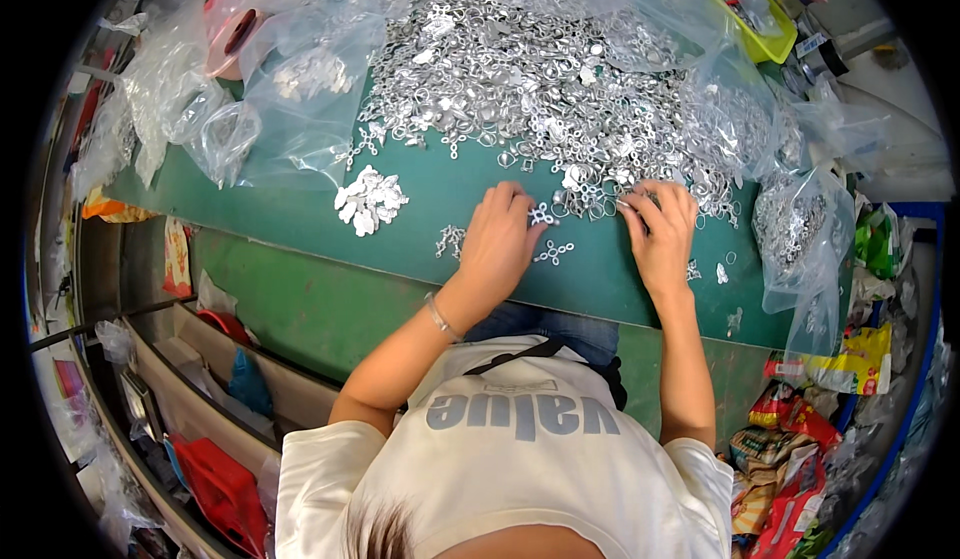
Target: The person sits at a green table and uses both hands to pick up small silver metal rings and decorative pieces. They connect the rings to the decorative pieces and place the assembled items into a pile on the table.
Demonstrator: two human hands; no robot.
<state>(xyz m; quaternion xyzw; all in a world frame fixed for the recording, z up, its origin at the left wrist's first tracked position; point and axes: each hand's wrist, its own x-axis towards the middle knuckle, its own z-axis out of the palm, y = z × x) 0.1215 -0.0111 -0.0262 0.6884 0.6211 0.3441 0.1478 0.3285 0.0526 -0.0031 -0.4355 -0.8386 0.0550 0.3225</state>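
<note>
A large heap of small silver metal pieces (540, 79), many of them ring-like or looped, covers the far middle of the green table. At its near edge my left hand (496, 239) is closed, with a looped, cross-shaped metal piece (541, 214) at its thumb and fingertips. A similar looped piece (553, 252) lies on the table just right of that hand, and a small cluster of silver pieces (451, 241) lies to its left. My right hand (664, 227) reaches into the heap's near right edge, fingers curled together; what they pinch is hidden.
A separate pile of flat silver pieces (370, 200) lies left. Clear plastic bags (300, 129) lie at the back left; another bag of metal pieces (800, 224) hangs over the right edge. A yellow-green basket (770, 47) stands back right. Open drawers (220, 384) are lower left.
</note>
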